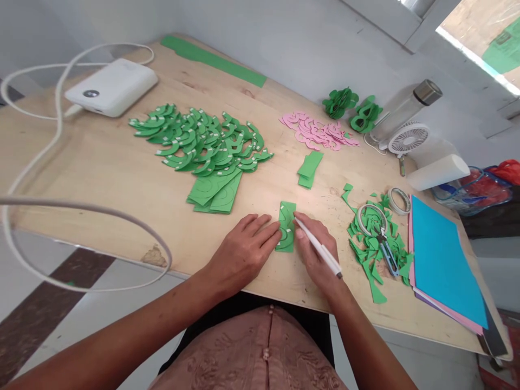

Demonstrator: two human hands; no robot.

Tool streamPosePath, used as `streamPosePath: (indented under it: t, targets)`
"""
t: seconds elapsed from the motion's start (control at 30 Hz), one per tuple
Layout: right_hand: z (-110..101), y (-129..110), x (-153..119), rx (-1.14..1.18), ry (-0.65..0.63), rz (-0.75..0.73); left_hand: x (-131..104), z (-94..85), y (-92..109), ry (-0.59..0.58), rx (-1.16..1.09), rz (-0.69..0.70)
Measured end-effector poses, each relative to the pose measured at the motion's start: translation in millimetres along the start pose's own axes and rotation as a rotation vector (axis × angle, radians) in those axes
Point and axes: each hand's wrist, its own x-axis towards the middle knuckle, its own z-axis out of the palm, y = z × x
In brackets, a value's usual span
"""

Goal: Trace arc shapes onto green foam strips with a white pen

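Note:
A green paper strip (287,242) with a curved piece carrying small white tabs on it lies near the table's front edge. My left hand (246,249) rests flat, its fingertips on the strip's left side. My right hand (317,246) is closed round a white pen (320,249), whose tip meets the strip's right edge. Up and to the left are green strips with drawn curves (215,190), below a heap of curved green pieces (203,141). A few plain green strips (310,169) lie beyond my right hand.
Green scraps (371,254) with scissors (388,254) and tape rolls (399,201) lie right, beside a blue sheet stack (447,260). Pink cutouts (317,131), a fan (408,138) and a bottle (400,114) stand behind. A power bank (117,86) and looping cable (60,108) occupy the left.

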Motion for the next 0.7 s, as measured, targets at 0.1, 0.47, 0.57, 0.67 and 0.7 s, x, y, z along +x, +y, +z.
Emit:
streamPosePath:
  t: [0.1, 0.47, 0.57, 0.67, 0.7]
  targets:
    - [4.5, -6.1, 7.7, 0.198, 0.071, 0.174, 1.0, -1.2, -0.3, -0.007, -0.008, -0.004]
    - [23.5, -11.2, 20.3, 0.38, 0.104, 0.386, 1.6, -2.4, -0.2, -0.029, -0.031, -0.015]
    - [25.7, -10.7, 20.1, 0.343, 0.124, 0.384, 0.7, -1.9, 0.0, -0.032, -0.032, -0.023]
    - [27.4, -10.5, 19.9, 0.315, 0.129, 0.378, 0.2, -1.7, -0.3, -0.027, -0.04, -0.022]
    - [27.7, -10.7, 20.0, 0.305, 0.127, 0.374, 0.2, -1.8, -0.4, -0.028, -0.041, -0.022]
